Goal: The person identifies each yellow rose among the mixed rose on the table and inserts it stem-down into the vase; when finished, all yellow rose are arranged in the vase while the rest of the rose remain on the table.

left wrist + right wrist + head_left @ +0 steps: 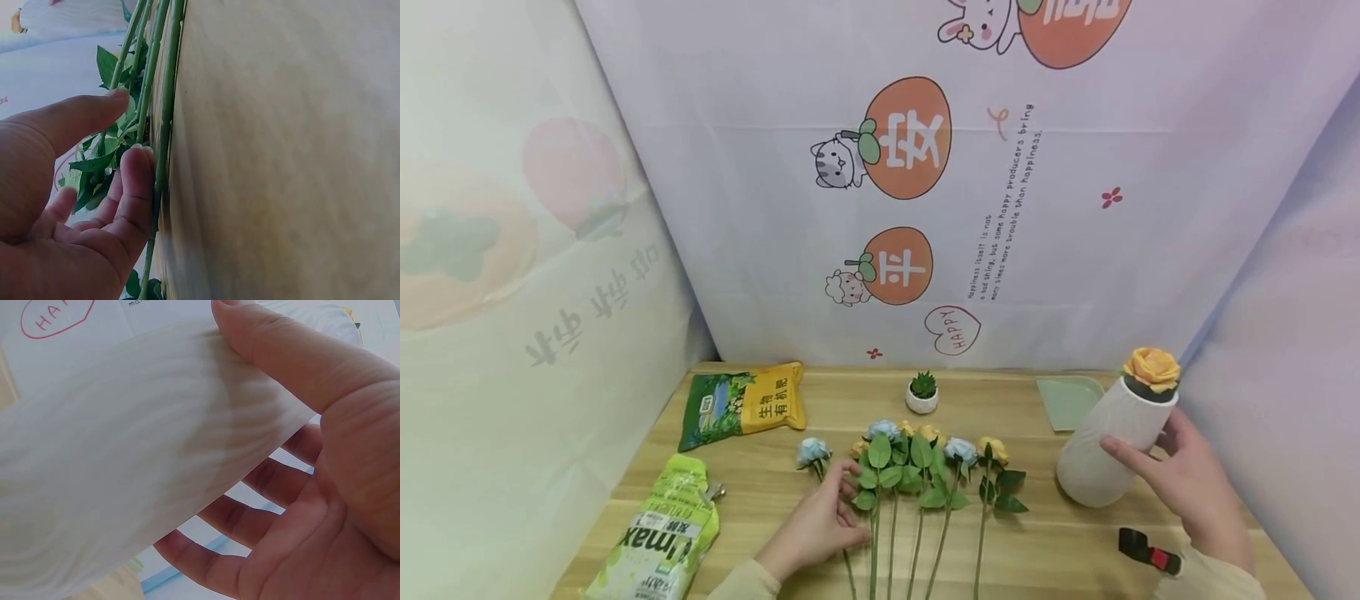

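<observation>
My right hand (pixel 1194 484) grips a white ribbed vase (pixel 1093 454), which leans to the right with a yellow rose (pixel 1152 367) in its mouth. In the right wrist view the thumb lies across the vase (pixel 125 450), with the fingers (pixel 234 519) behind it. My left hand (pixel 820 518) is at the stems of a row of artificial roses lying on the table. Its thumb and index finger (pixel 136 181) stand apart beside the green stems (pixel 167 94). Blue roses (pixel 961 451) and yellow roses (pixel 992 451) make up the row, with green leaves (pixel 880 450) below the blooms.
Left on the wooden table (pixel 760 475) are a green-and-yellow fertilizer bag (pixel 741 404) and a clipped green pouch (pixel 658 533). A small potted succulent (pixel 922 393) and a pale green tray (pixel 1063 402) stand toward the back. A black strap (pixel 1148 552) is near the right wrist.
</observation>
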{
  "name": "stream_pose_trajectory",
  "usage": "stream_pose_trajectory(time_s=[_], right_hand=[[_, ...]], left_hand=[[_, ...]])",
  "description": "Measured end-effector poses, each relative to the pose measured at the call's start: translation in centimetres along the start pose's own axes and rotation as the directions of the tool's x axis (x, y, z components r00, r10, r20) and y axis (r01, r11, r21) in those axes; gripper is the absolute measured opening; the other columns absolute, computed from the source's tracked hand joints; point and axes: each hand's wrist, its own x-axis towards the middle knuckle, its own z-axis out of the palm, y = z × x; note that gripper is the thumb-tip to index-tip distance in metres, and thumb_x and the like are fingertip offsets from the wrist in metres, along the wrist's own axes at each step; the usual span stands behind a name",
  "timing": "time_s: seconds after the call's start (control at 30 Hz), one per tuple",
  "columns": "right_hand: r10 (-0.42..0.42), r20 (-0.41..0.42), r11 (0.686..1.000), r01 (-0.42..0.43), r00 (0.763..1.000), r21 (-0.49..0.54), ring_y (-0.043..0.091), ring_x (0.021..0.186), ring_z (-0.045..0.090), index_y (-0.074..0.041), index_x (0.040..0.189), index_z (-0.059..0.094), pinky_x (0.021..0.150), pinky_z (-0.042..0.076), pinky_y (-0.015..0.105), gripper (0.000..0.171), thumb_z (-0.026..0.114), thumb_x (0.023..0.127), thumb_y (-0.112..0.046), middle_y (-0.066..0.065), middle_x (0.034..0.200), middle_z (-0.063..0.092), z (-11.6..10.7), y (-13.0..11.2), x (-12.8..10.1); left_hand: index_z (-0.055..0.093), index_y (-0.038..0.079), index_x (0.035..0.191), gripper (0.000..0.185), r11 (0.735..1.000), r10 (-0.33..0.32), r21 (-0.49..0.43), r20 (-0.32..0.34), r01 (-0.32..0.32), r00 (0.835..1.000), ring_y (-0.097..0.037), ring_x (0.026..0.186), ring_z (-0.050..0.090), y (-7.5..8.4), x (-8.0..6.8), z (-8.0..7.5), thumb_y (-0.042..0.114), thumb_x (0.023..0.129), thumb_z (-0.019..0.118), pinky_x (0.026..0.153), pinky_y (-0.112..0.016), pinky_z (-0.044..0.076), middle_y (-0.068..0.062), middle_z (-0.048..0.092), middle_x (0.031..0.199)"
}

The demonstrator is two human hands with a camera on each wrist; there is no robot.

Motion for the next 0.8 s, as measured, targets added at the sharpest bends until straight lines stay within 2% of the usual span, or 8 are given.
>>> stream_pose_trajectory(time_s=[0.1, 0.13, 0.17, 0.3, 0.53, 0.67, 0.73, 0.8], right_hand=[[-0.009, -0.004, 1.000, 0.009, 1.000, -0.002, 0.056, 0.142, 0.041, -0.004, 0.170, 0.021, 0.104, 0.049, 0.071, 0.099, 0.080, 0.099, -0.041, 0.031, 0.166, 0.033, 0.0, 0.0, 0.0], [-0.014, -0.005, 1.000, 0.014, 1.000, -0.001, 0.057, 0.142, 0.041, -0.004, 0.170, 0.021, 0.102, 0.042, 0.079, 0.099, 0.080, 0.099, -0.041, 0.031, 0.166, 0.033, 0.0, 0.0, 0.0], [-0.018, -0.008, 1.000, 0.018, 1.000, -0.003, 0.057, 0.142, 0.041, -0.004, 0.170, 0.022, 0.102, 0.042, 0.079, 0.098, 0.080, 0.099, -0.041, 0.031, 0.166, 0.034, 0.0, 0.1, 0.0], [-0.002, -0.005, 1.000, 0.002, 1.000, -0.019, 0.055, 0.142, 0.042, -0.007, 0.171, 0.022, 0.102, 0.051, 0.067, 0.099, 0.080, 0.099, -0.043, 0.029, 0.167, 0.034, -0.1, 0.0, 0.1], [-0.007, -0.014, 1.000, 0.007, 1.000, -0.015, 0.052, 0.141, 0.044, -0.013, 0.171, 0.025, 0.099, 0.052, 0.060, 0.096, 0.081, 0.099, -0.042, 0.026, 0.166, 0.036, -0.1, 0.0, 0.2], [-0.016, -0.030, 0.999, 0.015, 0.999, -0.047, 0.049, 0.139, 0.047, -0.016, 0.170, 0.029, 0.085, 0.052, 0.028, 0.093, 0.082, 0.098, -0.041, 0.024, 0.164, 0.039, -0.1, 0.1, 0.3], [-0.018, -0.028, 0.999, 0.016, 0.999, -0.046, 0.049, 0.139, 0.047, -0.016, 0.170, 0.028, 0.085, 0.052, 0.028, 0.093, 0.082, 0.098, -0.041, 0.024, 0.164, 0.040, 0.0, 0.1, 0.2], [-0.013, -0.022, 0.999, 0.013, 1.000, -0.036, 0.051, 0.140, 0.046, -0.013, 0.171, 0.027, 0.095, 0.055, 0.041, 0.094, 0.081, 0.099, -0.040, 0.026, 0.164, 0.039, 0.1, 0.1, 0.2]], left_hand=[[0.046, 0.015, 0.125, 0.068, 1.000, -0.005, 0.014, -0.004, 0.005, 1.000, -0.012, 0.082, 0.067, -0.1, 0.0, 0.1, 0.020, 0.080, 0.097, 0.073, -0.027, 0.061, -0.005, 0.061, 0.111], [0.048, 0.014, 0.120, 0.062, 1.000, 0.002, 0.027, -0.001, -0.002, 1.000, -0.011, 0.081, 0.066, -0.2, 0.0, 0.2, 0.020, 0.081, 0.096, 0.073, -0.027, 0.061, -0.004, 0.062, 0.108], [0.051, 0.013, 0.114, 0.056, 0.999, 0.011, 0.044, 0.006, -0.011, 1.000, -0.010, 0.081, 0.066, -0.3, 0.1, 0.2, 0.020, 0.081, 0.096, 0.073, -0.026, 0.061, -0.003, 0.064, 0.104], [0.066, 0.015, 0.099, 0.032, 0.993, 0.044, 0.107, 0.047, -0.049, 0.998, -0.003, 0.080, 0.065, -0.5, 0.3, 0.2, 0.019, 0.084, 0.094, 0.074, -0.023, 0.060, 0.006, 0.068, 0.092], [0.078, 0.018, 0.104, 0.022, 0.981, 0.063, 0.179, 0.094, -0.079, 0.994, 0.000, 0.079, 0.062, -0.2, 1.0, 0.2, 0.024, 0.087, 0.091, 0.074, -0.022, 0.057, 0.017, 0.067, 0.088], [0.078, 0.018, 0.105, 0.023, 0.978, 0.055, 0.194, 0.099, -0.074, 0.994, 0.000, 0.079, 0.063, -0.1, 1.2, 0.2, 0.026, 0.088, 0.091, 0.075, -0.021, 0.058, 0.017, 0.067, 0.089], [0.079, 0.015, 0.110, 0.027, 0.976, 0.054, 0.204, 0.103, -0.074, 0.993, 0.000, 0.081, 0.063, 0.0, 1.2, 0.3, 0.027, 0.088, 0.091, 0.076, -0.021, 0.058, 0.016, 0.069, 0.091], [0.079, 0.012, 0.116, 0.033, 0.971, 0.062, 0.222, 0.112, -0.086, 0.992, 0.001, 0.082, 0.063, 0.1, 1.2, 0.4, 0.027, 0.089, 0.090, 0.078, -0.022, 0.058, 0.014, 0.071, 0.094]])
